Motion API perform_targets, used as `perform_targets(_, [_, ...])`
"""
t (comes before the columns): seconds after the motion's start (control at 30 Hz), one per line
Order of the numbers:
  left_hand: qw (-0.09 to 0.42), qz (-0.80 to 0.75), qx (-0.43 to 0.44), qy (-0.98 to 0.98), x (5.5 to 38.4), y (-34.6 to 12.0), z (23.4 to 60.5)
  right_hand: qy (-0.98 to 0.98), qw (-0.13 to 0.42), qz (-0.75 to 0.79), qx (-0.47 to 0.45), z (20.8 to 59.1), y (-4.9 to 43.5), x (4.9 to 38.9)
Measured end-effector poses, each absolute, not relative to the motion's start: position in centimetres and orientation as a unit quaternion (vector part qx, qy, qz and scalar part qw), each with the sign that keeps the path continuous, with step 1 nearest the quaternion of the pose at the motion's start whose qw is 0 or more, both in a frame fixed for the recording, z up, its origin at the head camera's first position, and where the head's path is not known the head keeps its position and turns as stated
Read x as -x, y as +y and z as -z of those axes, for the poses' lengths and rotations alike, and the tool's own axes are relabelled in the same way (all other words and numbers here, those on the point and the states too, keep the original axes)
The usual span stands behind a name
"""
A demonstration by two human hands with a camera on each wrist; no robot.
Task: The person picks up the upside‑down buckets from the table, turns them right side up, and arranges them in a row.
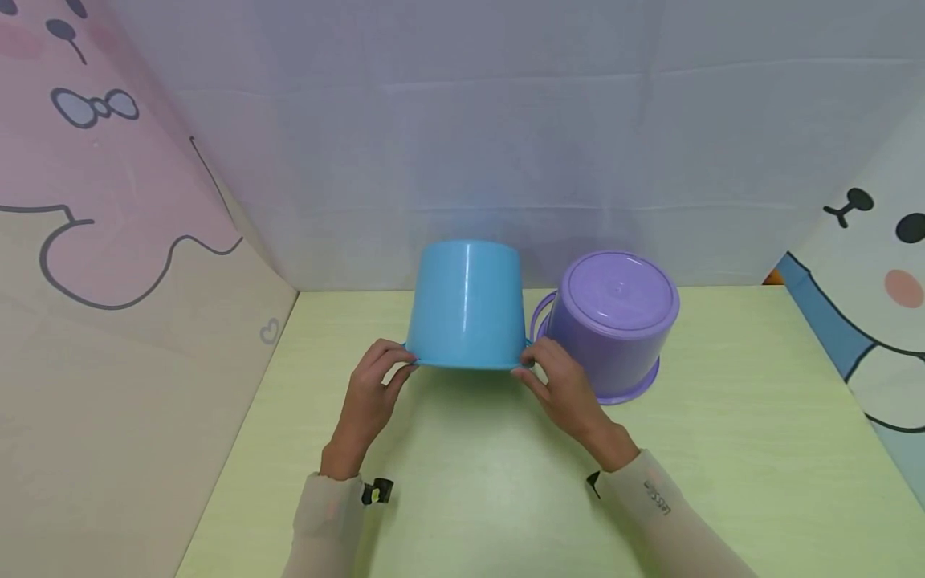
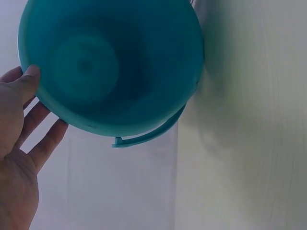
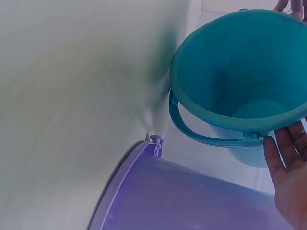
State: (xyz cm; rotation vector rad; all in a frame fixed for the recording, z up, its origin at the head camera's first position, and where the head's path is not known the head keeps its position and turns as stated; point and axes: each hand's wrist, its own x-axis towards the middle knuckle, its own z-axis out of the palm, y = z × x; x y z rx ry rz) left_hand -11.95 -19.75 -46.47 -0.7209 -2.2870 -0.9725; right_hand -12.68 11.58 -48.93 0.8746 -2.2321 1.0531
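Two opposite rim sections of the blue bucket (image 1: 466, 305) were pinched in the fingers of the left hand (image 1: 367, 395) and right hand (image 1: 568, 393); it was tilted beside the inverted purple bucket (image 1: 620, 341).

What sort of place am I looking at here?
Probably a small indoor booth, though I can't be certain: a pale table against a plain backdrop, with cartoon-printed walls either side.
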Motion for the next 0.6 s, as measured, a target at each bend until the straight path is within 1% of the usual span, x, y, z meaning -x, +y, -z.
perform_targets(0.27, [0.291, 0.362, 0.273, -0.842, 12.0, -19.5, 45.8, -0.826, 0.252, -0.394, -0.316, 48.7, 11.5, 12.7])
perform_targets(0.6, [0.298, 0.368, 0.261, -0.841, 12.0, -19.3, 45.3, -0.822, 0.256, -0.404, -0.310, 48.4, 11.4, 12.8])
